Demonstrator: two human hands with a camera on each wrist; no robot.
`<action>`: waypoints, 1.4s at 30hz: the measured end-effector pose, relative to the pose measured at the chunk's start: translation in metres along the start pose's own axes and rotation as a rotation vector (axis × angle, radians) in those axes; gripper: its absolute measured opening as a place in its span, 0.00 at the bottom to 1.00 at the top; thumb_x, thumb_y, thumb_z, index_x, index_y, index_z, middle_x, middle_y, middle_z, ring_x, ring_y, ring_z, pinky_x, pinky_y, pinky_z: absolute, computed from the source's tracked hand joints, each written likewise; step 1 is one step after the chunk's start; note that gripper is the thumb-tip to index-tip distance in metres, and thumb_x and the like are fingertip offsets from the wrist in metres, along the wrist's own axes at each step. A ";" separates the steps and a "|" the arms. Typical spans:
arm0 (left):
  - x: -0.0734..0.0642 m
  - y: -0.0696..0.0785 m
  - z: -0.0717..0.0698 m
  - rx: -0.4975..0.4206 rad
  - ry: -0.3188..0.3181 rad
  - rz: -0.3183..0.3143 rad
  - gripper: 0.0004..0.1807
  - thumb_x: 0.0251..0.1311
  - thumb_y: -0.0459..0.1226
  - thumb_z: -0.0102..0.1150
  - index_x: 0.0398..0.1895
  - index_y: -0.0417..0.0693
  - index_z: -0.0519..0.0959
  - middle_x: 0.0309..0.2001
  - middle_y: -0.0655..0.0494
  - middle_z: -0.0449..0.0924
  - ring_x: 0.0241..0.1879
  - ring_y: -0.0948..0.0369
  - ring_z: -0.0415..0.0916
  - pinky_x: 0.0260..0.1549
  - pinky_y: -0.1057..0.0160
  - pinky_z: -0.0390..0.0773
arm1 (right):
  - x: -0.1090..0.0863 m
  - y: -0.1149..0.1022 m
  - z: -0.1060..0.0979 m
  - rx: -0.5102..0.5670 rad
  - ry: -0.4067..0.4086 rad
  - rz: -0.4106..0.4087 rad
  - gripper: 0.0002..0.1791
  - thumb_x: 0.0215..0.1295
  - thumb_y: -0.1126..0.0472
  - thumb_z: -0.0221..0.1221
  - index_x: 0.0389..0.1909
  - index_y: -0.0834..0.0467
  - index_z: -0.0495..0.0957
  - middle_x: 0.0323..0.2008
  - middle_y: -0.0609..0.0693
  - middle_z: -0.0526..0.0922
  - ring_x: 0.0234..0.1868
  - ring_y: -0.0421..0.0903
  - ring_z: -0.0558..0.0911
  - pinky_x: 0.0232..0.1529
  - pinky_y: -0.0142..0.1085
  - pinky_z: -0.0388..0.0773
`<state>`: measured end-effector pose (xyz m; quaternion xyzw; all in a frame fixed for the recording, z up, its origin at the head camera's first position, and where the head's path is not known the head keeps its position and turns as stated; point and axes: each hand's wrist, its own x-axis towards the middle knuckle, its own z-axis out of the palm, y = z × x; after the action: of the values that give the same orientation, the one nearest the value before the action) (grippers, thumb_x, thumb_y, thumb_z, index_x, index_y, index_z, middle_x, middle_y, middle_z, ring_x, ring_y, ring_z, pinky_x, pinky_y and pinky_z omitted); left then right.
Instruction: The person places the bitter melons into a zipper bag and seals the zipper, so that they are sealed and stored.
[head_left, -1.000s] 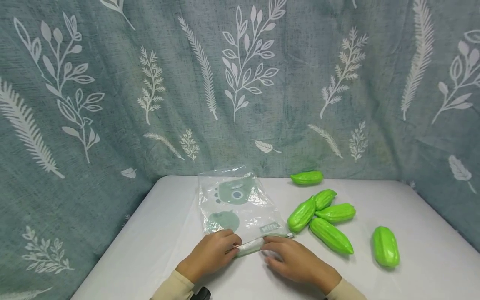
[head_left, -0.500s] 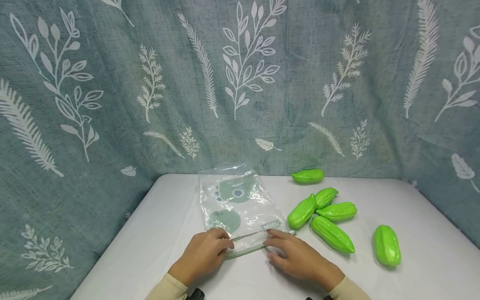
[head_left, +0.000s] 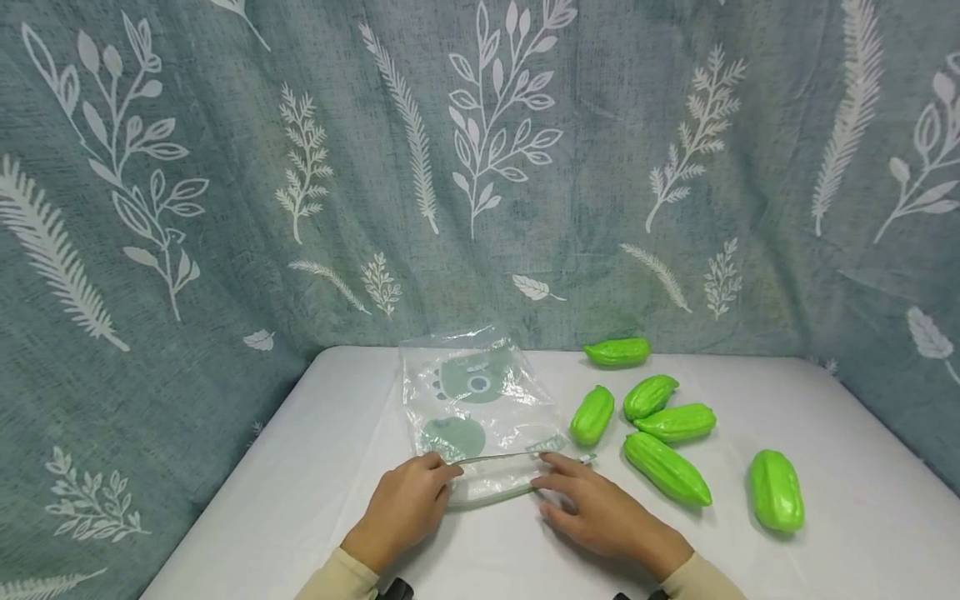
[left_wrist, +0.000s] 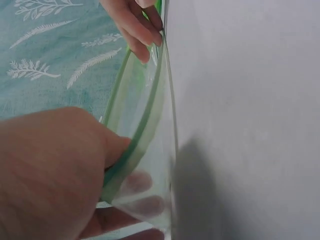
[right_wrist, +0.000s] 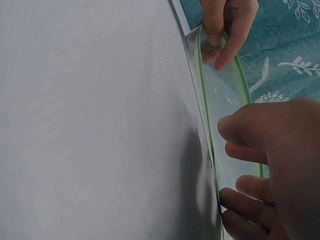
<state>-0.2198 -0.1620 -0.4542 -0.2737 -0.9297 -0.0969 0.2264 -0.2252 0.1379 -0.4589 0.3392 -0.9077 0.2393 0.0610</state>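
A clear zip bag (head_left: 480, 387) with green cartoon prints lies flat, its mouth towards me and its two green-edged lips (right_wrist: 200, 65) parted. My left hand (head_left: 405, 498) pinches the lip at the left end; in the left wrist view its thumb is on the green strip (left_wrist: 142, 125), with fingers seen through the plastic. At the right part of the mouth, my right hand (head_left: 600, 510) has its fingers spread, one fingertip at the far lip and others at the near lip. In the right wrist view its thumb (right_wrist: 235, 129) stands apart from the fingers.
Right of the bag, a ridged green gourd (head_left: 592, 415) lies close to its edge. Several similar gourds (head_left: 667, 468) lie beyond it, one (head_left: 617, 352) near the back edge and one (head_left: 776, 492) farther right. A patterned curtain (head_left: 420, 167) encloses the white table (head_left: 300, 467).
The bag's lips have spread wider apart. My left hand has shifted left and slightly away from me. The gourd closest to the bag has turned and separated from its neighbours.
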 end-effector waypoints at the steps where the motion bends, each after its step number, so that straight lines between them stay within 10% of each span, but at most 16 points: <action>1: 0.000 0.000 0.001 -0.004 0.006 0.001 0.12 0.59 0.32 0.65 0.44 0.53 0.87 0.34 0.60 0.80 0.30 0.62 0.78 0.19 0.64 0.75 | 0.000 0.000 0.000 0.002 -0.003 0.004 0.19 0.69 0.53 0.62 0.58 0.53 0.82 0.69 0.61 0.69 0.68 0.60 0.70 0.63 0.56 0.68; 20: 0.001 0.004 0.005 -0.020 0.099 -0.032 0.26 0.57 0.31 0.62 0.62 0.50 0.79 0.47 0.49 0.79 0.36 0.58 0.80 0.21 0.64 0.77 | 0.000 -0.002 0.004 -0.034 0.019 0.025 0.19 0.68 0.51 0.62 0.57 0.51 0.81 0.72 0.60 0.65 0.67 0.59 0.71 0.61 0.57 0.71; 31: 0.000 0.013 -0.003 0.057 0.046 -0.129 0.06 0.52 0.33 0.64 0.31 0.49 0.88 0.31 0.53 0.83 0.24 0.58 0.80 0.18 0.61 0.77 | 0.000 -0.001 0.004 -0.031 0.029 0.027 0.21 0.67 0.53 0.64 0.59 0.53 0.80 0.71 0.63 0.64 0.65 0.61 0.73 0.60 0.57 0.72; 42: 0.002 0.011 0.004 -0.041 0.101 -0.112 0.20 0.52 0.28 0.59 0.50 0.39 0.85 0.39 0.49 0.85 0.30 0.54 0.84 0.23 0.61 0.81 | -0.002 0.000 0.003 -0.025 0.027 0.004 0.21 0.68 0.53 0.63 0.59 0.54 0.80 0.71 0.63 0.66 0.66 0.61 0.71 0.60 0.56 0.71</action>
<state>-0.2170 -0.1511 -0.4558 -0.2208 -0.9288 -0.1419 0.2615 -0.2238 0.1372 -0.4623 0.3335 -0.9104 0.2326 0.0771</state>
